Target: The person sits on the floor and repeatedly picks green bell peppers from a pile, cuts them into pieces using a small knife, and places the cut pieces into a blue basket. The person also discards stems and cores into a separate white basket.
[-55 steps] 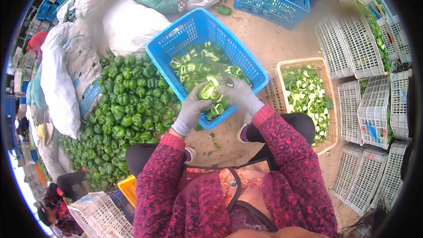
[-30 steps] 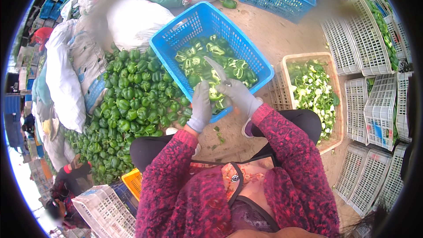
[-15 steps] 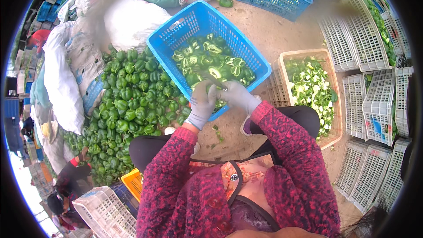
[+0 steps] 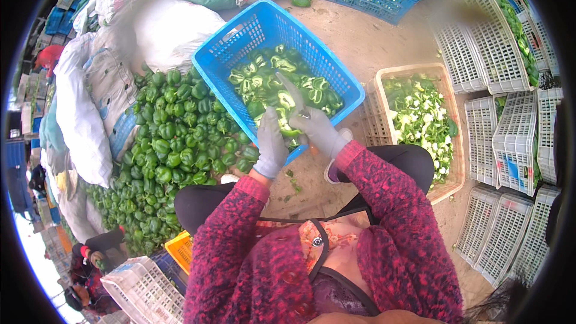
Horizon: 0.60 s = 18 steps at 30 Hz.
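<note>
My gloved left hand (image 4: 272, 147) is over the near edge of a blue crate (image 4: 201, 57), its fingers stretched out and nothing gripped in them. Just right of it, my gloved right hand (image 4: 319, 131) is closed around a knife (image 4: 290, 89), whose blade points up and left over the crate. Cut green peppers (image 4: 252, 81) lie inside, many with their pale insides showing. One green pepper piece (image 4: 289, 131) shows between my hands; whether a hand touches it, I cannot tell.
A heap of whole green peppers (image 4: 174, 144) spreads left of the crate. On the right stands a tan crate (image 4: 453, 177) of pale-green pepper trimmings, beside stacked white crates (image 4: 515, 144). Filled sacks (image 4: 174, 30) lie at the back left; another person (image 4: 90, 270) works at lower left.
My hands have drawn apart from being together around a pepper. The left fingers have straightened, and the knife blade now points away from me over the crate.
</note>
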Motion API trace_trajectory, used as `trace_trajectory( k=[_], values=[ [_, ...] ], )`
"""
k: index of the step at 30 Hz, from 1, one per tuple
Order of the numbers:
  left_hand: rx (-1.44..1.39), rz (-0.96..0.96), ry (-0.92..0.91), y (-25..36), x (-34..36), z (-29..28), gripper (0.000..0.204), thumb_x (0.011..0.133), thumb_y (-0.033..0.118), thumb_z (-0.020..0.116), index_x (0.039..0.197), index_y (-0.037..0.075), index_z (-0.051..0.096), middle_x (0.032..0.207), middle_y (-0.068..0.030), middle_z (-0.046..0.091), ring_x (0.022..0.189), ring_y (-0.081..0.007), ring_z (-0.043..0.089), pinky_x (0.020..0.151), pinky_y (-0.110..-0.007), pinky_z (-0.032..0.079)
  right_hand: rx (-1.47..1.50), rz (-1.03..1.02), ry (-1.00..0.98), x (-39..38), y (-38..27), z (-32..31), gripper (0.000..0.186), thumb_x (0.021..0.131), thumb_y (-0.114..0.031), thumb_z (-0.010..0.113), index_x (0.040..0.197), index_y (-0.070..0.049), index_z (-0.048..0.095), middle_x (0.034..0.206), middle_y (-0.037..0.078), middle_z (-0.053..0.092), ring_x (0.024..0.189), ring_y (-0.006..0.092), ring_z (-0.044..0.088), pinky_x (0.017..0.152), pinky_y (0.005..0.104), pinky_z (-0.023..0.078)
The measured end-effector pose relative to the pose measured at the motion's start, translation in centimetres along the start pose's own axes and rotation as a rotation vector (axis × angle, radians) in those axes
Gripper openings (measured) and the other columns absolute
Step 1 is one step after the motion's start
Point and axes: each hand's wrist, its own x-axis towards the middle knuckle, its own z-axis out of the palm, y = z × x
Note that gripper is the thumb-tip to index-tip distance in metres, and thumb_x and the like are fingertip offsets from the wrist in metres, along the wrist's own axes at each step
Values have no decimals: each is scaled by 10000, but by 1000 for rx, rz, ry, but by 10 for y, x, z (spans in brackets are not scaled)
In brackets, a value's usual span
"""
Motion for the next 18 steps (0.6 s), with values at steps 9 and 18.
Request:
trace_trajectory(
  k=[9, 18],
  values=[
    [-91, -326, 147, -8, 55, -25, 576, 1078, 572, 427, 1367, 88, 542, 1214, -103, 623, 903, -193, 674, 621, -357, 575, -121, -598, 663, -82, -100, -146, 319, 1026, -313, 649, 1173, -30, 673, 753, -50, 521, 623, 36, 464, 550, 204, 380],
    [1082, -40, 1067, 9, 92, -274, 419, 969, 359, 637, 1224, 26, 642, 1181, -223, 685, 1080, -396, 661, 932, -488, 519, -512, 212, 1103, -272, 14, -381, 612, 973, -457, 686, 1384, -14, 590, 640, -54, 419, 466, 50, 378, 392, 231, 327]
  ],
)
